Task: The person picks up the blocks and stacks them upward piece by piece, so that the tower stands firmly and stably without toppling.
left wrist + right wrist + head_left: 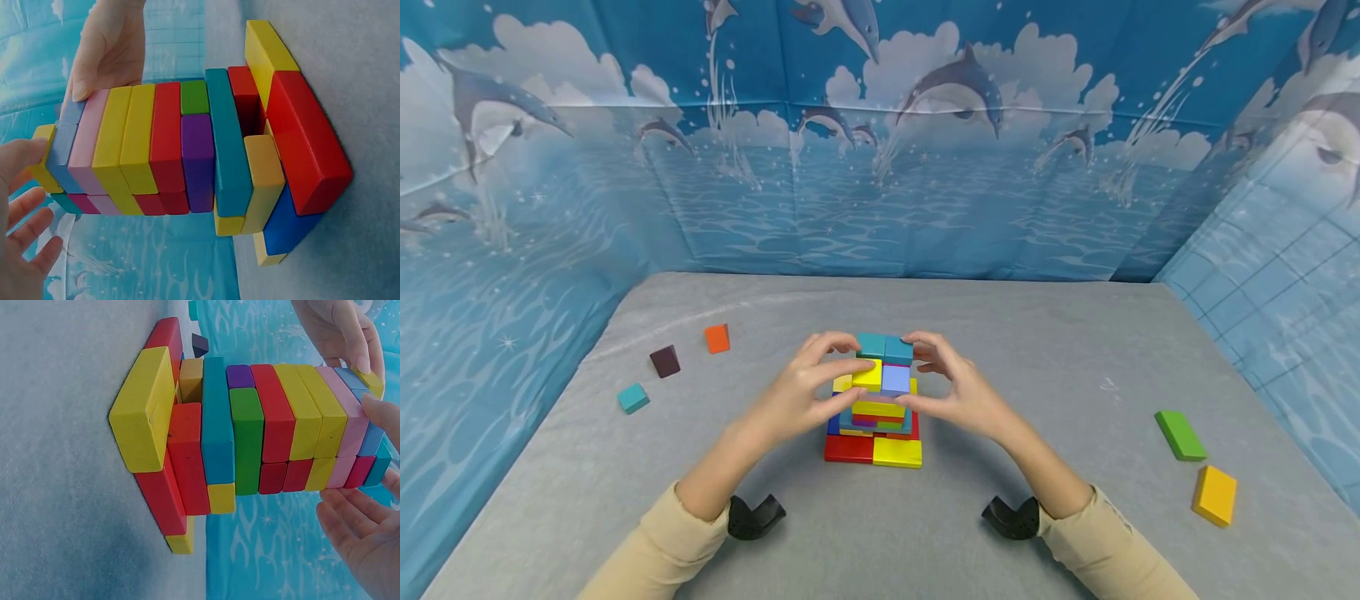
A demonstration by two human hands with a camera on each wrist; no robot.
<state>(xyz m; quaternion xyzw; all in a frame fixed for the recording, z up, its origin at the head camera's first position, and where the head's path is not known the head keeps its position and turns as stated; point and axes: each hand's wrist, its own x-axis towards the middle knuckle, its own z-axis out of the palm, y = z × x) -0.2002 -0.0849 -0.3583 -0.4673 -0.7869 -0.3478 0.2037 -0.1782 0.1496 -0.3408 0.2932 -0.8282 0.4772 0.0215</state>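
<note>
A tall tower of coloured wooden blocks (877,410) stands between both hands. My left hand (820,379) is at its upper left, a fingertip on a small yellow block (45,159) near the top; its other fingers spread beside the stack. With thumb in front and fingers towards the back, my right hand (958,383) holds the upper right of the tower. The thumb lies by the light blue block (896,381), and a fingertip is at the right teal block (898,351). A pink block (342,411) lies under the light blue layer. Wider red and yellow blocks form the base.
On the grey cloth at left lie an orange block (717,338), a dark block (665,362) and a teal block (633,398). Far right are a green block (1181,435) and an orange-yellow block (1214,496). A dolphin-print curtain (880,192) surrounds the back and sides.
</note>
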